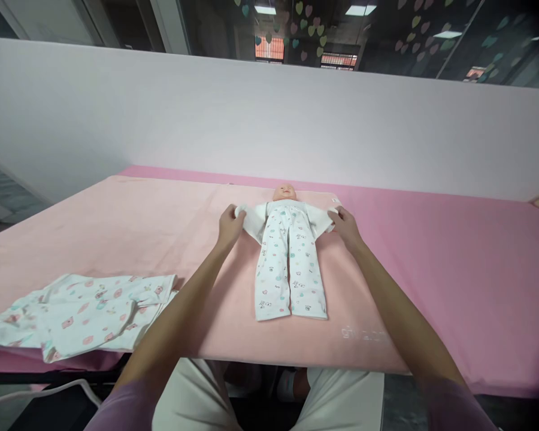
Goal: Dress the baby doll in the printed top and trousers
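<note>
A baby doll (285, 192) lies on its back, its head toward the wall. Over its body are white printed baby pants (291, 263), legs pointing toward me, laid flat. White sleeves of a baby top (254, 221) stick out on both sides. My left hand (230, 227) pinches the cuff of the sleeve on the left. On the other side, my right hand (345, 226) is closed on the cuff of the right sleeve. Whether the doll's arms are inside the sleeves is hidden.
A heap of white printed baby clothes (94, 311) lies at the table's front left. Beneath everything is a peach mat (161, 209) on a pink cover (453, 269). A white wall (269, 120) stands behind. A white cable (72, 383) runs below the front left edge.
</note>
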A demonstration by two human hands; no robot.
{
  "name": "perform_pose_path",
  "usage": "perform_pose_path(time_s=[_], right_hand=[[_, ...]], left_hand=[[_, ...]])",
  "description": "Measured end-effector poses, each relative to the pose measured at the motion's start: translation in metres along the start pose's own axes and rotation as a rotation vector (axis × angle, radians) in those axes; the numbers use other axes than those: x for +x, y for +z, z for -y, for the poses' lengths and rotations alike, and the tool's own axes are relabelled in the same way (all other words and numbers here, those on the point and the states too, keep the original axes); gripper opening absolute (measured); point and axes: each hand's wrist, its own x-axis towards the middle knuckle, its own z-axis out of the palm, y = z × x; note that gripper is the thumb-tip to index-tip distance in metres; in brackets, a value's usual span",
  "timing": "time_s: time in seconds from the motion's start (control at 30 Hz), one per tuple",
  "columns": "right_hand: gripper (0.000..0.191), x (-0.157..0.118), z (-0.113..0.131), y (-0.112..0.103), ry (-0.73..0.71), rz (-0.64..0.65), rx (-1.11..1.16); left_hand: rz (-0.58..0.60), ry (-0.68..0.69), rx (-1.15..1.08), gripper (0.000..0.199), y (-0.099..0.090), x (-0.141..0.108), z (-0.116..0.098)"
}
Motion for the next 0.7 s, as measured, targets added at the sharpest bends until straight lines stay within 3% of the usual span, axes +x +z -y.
perform_pose_path(time_s=[0.07,0.13,0.2,0.27,0.37,0.47,0.53,0.7], right_hand=[[0.03,0.001,0.03,0.019,-0.204,0.005,0.045],[0.023,-0.01,0.053,0.04,-0.407,0.089,-0.118],[0.015,-0.032,0.06,0.054,-0.604,0.172,-0.383],[0.012,-0.058,0.051,0.056,-0.692,0.168,-0.537],[0.014,-0.085,0.018,0.039,-0.657,0.084,-0.482],[0.025,-0.091,-0.012,0.022,-0.551,-0.037,-0.368],[0.029,-0.085,-0.023,0.019,-0.471,-0.042,-0.354],[0.024,-0.074,-0.024,0.035,-0.266,0.149,-0.372]], left_hand=[[0.043,0.171,-0.105,0.012,0.021,-0.007,-0.029],[0.236,0.355,-0.118,0.008,0.04,-0.021,-0.048],[0.403,0.507,-0.029,0.009,0.047,-0.039,-0.05],[0.415,0.568,0.064,0.013,0.038,-0.056,-0.035],[0.306,0.487,0.118,0.027,0.007,-0.072,0.001],[0.341,0.374,0.216,0.034,-0.015,-0.076,0.024],[0.376,0.347,0.313,0.032,-0.014,-0.075,0.027],[0.403,0.223,0.418,0.019,0.013,-0.074,0.018]])
